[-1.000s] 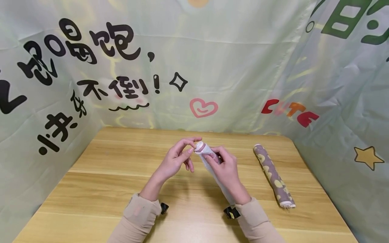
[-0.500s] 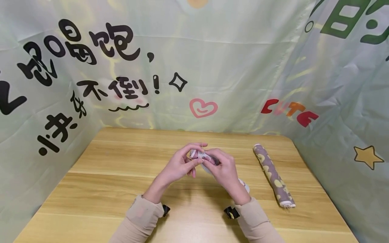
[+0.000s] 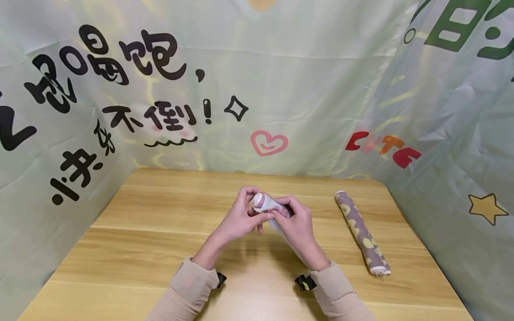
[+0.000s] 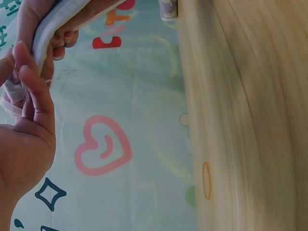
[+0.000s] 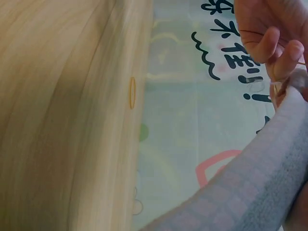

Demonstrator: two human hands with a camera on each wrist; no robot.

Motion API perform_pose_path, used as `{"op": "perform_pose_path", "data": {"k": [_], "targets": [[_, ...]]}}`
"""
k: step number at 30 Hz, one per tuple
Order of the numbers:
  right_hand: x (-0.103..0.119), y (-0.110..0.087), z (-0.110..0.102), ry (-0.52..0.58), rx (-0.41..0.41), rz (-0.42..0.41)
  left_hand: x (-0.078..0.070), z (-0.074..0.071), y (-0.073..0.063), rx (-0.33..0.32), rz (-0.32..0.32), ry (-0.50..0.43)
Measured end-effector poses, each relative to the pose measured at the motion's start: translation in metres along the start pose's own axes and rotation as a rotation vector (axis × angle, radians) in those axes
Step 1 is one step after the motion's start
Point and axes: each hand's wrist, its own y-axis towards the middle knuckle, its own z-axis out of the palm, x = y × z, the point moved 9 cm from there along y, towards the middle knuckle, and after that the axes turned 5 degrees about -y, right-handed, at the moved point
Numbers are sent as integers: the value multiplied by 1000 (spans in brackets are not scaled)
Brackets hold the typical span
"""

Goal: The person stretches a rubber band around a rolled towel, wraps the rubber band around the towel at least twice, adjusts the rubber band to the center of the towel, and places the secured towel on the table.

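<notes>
Above the middle of the table, a rolled cloth (image 3: pixel 259 201) in pale grey and purple is held between both hands, its coiled end tilted up toward the left. My left hand (image 3: pixel 234 220) has its fingers around the far side of that end, with the thumb pressing from the near side. Slightly lower, the right hand (image 3: pixel 299 225) grips the roll between thumb and fingers. In the right wrist view the cloth's pale fuzzy length (image 5: pixel 250 173) crosses the lower right. A thin strand, like a rubber band (image 5: pixel 301 63), shows at the left hand's fingers there.
A second rolled cloth (image 3: pixel 362 234), purple with yellow spots, lies at the right of the wooden table (image 3: pixel 140 249). An orange rubber band (image 4: pixel 207 180) rests near the far edge. A printed fabric backdrop (image 3: pixel 305 89) stands around the table.
The left hand has moved right, from touching the roll's tip to wrapping around its end. The roll's end has shifted slightly left and down. The spotted roll has stayed put.
</notes>
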Motion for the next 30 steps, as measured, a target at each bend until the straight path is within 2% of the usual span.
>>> {"op": "perform_pose_path", "data": {"k": [2, 4, 10, 12, 15, 19, 21, 23, 24, 26, 28, 30], "targets": [[0, 0, -3, 9, -33, 2, 2, -4, 0, -31, -36, -4], [0, 0, -6, 13, -67, 9, 3, -6, 0, -51, -44, 10], [-7, 3, -23, 70, -176, 116, -2, -7, 0, -103, 37, 159], [-11, 5, -30, 86, -218, 155, 0, -7, 0, -110, 39, 217], [-16, 8, -38, 107, -264, 193, 7, -4, 0, -70, -23, 280], [-21, 11, -44, 111, -285, 221, 16, 1, -3, 38, -129, 357], [-23, 12, -45, 102, -283, 228, 13, 6, -4, 103, -124, 393], [-25, 12, -45, 80, -274, 242, 3, 16, -5, 184, -32, 451], [-27, 13, -44, 71, -267, 255, -5, 22, -6, 220, 43, 474], [-30, 13, -42, 46, -249, 286, -23, 36, -10, 275, 236, 518], [-36, 12, -40, 26, -239, 332, -41, 48, -16, 292, 449, 585], [-42, 11, -39, 2, -229, 374, -53, 57, -21, 269, 612, 660]]}}
